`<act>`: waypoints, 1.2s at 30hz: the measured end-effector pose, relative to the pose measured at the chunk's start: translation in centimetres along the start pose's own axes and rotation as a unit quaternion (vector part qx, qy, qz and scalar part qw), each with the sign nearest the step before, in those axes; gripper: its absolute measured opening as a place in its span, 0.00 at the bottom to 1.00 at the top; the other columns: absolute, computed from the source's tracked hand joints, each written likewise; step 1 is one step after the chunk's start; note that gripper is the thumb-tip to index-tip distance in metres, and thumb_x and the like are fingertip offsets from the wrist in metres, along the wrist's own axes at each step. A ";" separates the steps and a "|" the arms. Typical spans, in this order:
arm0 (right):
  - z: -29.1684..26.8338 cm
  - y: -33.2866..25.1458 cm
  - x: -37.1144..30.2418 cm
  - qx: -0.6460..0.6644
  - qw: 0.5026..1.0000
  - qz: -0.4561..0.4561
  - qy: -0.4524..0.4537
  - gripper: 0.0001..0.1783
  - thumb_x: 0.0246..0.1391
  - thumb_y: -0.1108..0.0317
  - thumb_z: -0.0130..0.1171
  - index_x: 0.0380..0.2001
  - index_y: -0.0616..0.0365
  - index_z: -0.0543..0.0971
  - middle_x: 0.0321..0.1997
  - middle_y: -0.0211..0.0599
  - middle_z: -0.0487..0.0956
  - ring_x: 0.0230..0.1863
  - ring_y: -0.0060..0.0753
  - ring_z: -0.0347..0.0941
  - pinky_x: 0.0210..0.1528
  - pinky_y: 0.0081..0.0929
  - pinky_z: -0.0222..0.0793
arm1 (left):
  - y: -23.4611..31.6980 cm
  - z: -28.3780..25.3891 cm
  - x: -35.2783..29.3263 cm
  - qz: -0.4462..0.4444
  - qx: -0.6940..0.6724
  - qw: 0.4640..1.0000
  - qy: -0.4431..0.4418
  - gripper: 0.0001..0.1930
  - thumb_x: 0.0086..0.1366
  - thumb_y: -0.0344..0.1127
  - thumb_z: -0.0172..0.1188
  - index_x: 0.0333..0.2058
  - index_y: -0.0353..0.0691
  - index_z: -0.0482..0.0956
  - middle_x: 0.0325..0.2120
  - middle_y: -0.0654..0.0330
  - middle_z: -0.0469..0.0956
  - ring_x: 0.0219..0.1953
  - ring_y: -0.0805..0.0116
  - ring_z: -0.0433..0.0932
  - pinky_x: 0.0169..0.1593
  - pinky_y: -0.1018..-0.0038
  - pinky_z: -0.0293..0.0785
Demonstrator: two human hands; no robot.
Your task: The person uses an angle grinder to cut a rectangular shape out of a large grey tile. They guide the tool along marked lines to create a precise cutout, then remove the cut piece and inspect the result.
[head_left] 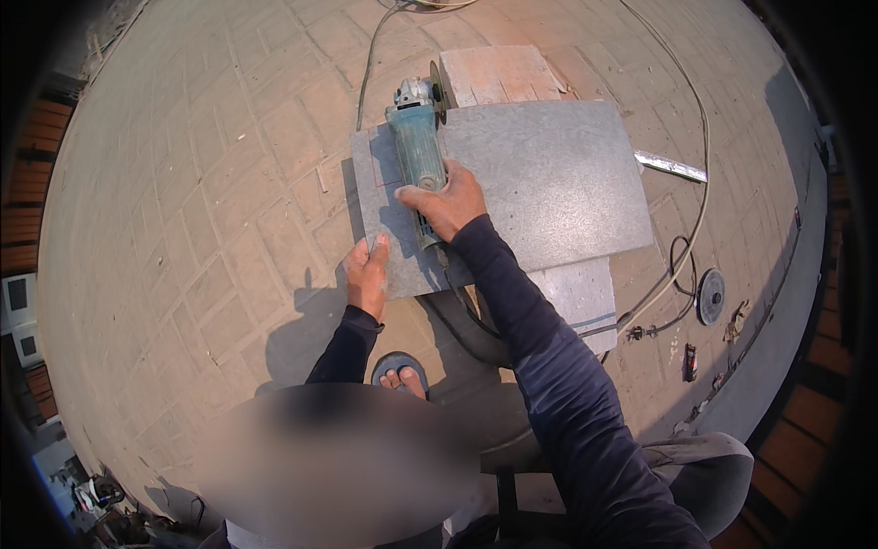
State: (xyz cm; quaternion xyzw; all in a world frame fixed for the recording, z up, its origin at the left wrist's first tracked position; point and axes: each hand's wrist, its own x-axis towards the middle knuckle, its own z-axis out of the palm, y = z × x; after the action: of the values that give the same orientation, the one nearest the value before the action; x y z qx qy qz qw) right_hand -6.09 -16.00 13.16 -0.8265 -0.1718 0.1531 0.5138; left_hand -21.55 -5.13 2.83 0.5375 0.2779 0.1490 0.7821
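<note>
My right hand (pixel 449 203) is wrapped round the body of a teal angle grinder (pixel 418 146), its thumb across the casing. The grinder's cutting disc (pixel 437 91) stands upright at the far end, near the far edge of a grey tile (pixel 549 174). Red pencil-like lines show on the tile's left part, beside the tool. My left hand (pixel 368 276) grips the tile's near left edge, thumb on top and the fingers mostly hidden below. A black power cord (pixel 457 297) runs from the grinder's near end down past the tile.
Under the tile lie pale blocks, one at the far side (pixel 498 73) and one at the near side (pixel 581 293). To the right are a shiny metal strip (pixel 672 166), a long pale cable (pixel 702 119), a plug (pixel 637 333) and a round grey disc (pixel 711 296). My sandalled foot (pixel 400 371) is close by.
</note>
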 end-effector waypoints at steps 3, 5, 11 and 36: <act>-0.1 -0.1 0.0 -0.008 1.000 -0.001 0.002 0.35 0.38 0.51 0.74 0.42 0.70 0.80 0.40 0.59 0.84 0.43 0.55 0.83 0.49 0.42 0.78 | 0.1 0.1 0.0 -0.003 0.004 1.000 0.004 0.12 0.78 0.36 0.56 0.51 0.34 0.80 0.43 0.70 0.79 0.46 0.80 0.74 0.54 0.78 0.68; -0.2 0.0 0.1 -0.012 1.000 0.003 0.000 0.35 0.38 0.50 0.74 0.41 0.71 0.80 0.40 0.60 0.84 0.43 0.56 0.83 0.50 0.43 0.78 | 0.3 0.5 -0.3 -0.003 -0.002 1.000 0.012 0.12 0.77 0.36 0.56 0.51 0.34 0.80 0.43 0.70 0.79 0.46 0.80 0.74 0.55 0.79 0.68; -0.1 -0.3 0.4 -0.026 1.000 0.013 -0.004 0.35 0.37 0.50 0.74 0.40 0.71 0.80 0.39 0.60 0.84 0.43 0.57 0.83 0.50 0.42 0.78 | 0.2 0.1 -0.1 0.001 0.010 1.000 0.012 0.13 0.77 0.37 0.57 0.51 0.33 0.80 0.43 0.70 0.78 0.46 0.80 0.73 0.56 0.79 0.67; -0.5 0.3 0.3 -0.008 1.000 0.001 -0.025 0.36 0.41 0.51 0.76 0.45 0.73 0.82 0.37 0.50 0.85 0.36 0.38 0.83 0.45 0.33 0.78 | -0.3 0.1 0.0 0.007 0.002 1.000 0.008 0.10 0.78 0.36 0.55 0.48 0.36 0.80 0.41 0.72 0.77 0.44 0.81 0.72 0.53 0.79 0.66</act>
State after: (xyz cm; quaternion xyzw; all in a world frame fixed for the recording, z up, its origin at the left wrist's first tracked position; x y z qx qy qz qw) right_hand -5.55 -16.39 13.08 -0.8267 -0.1852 0.1731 0.5023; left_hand -21.52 -5.33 2.63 0.5400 0.2805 0.1583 0.7776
